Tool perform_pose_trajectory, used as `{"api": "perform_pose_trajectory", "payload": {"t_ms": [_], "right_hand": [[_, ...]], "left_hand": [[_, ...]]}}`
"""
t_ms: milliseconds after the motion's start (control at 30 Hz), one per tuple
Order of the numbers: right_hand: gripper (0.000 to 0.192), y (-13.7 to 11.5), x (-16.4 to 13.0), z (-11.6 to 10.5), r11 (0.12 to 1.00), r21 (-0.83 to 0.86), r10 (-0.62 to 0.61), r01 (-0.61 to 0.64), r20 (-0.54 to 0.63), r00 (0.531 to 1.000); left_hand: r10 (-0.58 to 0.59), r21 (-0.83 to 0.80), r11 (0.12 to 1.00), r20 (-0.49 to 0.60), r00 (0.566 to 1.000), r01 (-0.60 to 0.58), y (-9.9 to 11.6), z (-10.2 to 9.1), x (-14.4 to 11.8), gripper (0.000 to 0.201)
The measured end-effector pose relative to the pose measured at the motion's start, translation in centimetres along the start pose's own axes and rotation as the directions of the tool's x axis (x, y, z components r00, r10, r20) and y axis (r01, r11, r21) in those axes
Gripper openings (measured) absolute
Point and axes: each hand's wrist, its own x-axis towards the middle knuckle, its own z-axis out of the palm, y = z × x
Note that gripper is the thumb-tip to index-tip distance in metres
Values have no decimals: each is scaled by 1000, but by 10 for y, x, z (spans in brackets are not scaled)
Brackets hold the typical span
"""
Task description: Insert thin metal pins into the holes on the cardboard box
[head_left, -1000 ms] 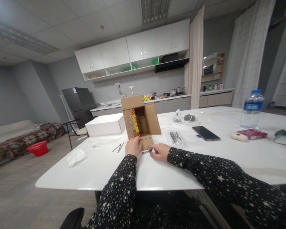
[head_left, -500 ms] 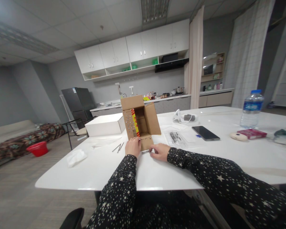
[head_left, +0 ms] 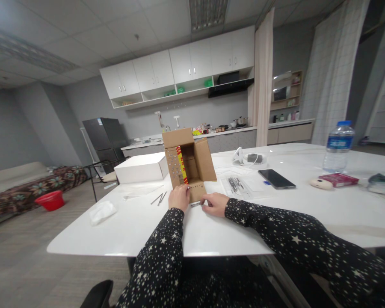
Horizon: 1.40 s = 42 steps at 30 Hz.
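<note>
An open cardboard box (head_left: 190,164) stands tilted on the white table, its flaps spread and yellow-red tape along one flap. Small grey dots, too small to make out, mark its left flap, and a row of dark dots crosses the lower one. My left hand (head_left: 179,197) is closed at the lower left of the box, fingertips against the cardboard. Beside the lower flap, my right hand (head_left: 215,204) is curled with its fingertips at thin metal pieces (head_left: 196,204), which look like nails or screws. Several similar long thin metal pieces (head_left: 159,198) lie left of my left hand.
A white box (head_left: 141,167) stands behind at the left, with crumpled white plastic (head_left: 103,212) nearer me. To the right are a clear plastic bag (head_left: 240,186), a phone (head_left: 276,179), a maroon packet (head_left: 339,179) and a water bottle (head_left: 339,147). A white cable (head_left: 240,170) lies behind.
</note>
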Motion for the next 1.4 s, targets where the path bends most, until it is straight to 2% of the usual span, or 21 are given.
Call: {"api": "perform_pose_trajectory", "payload": {"t_ms": [567, 967, 1400], "right_hand": [[24, -4, -2, -5, 1000, -3, 0, 0, 19, 1000], [25, -4, -2, -5, 1000, -12, 5, -5, 24, 1000], [24, -7, -3, -8, 1000, -16, 9, -8, 29, 1000]], "left_hand": [[-83, 24, 996, 28, 996, 82, 8, -13, -3, 27], [-59, 44, 997, -16, 998, 60, 0, -2, -1, 28], [-30, 6, 1000, 12, 999, 30, 1, 0, 0, 25]]}}
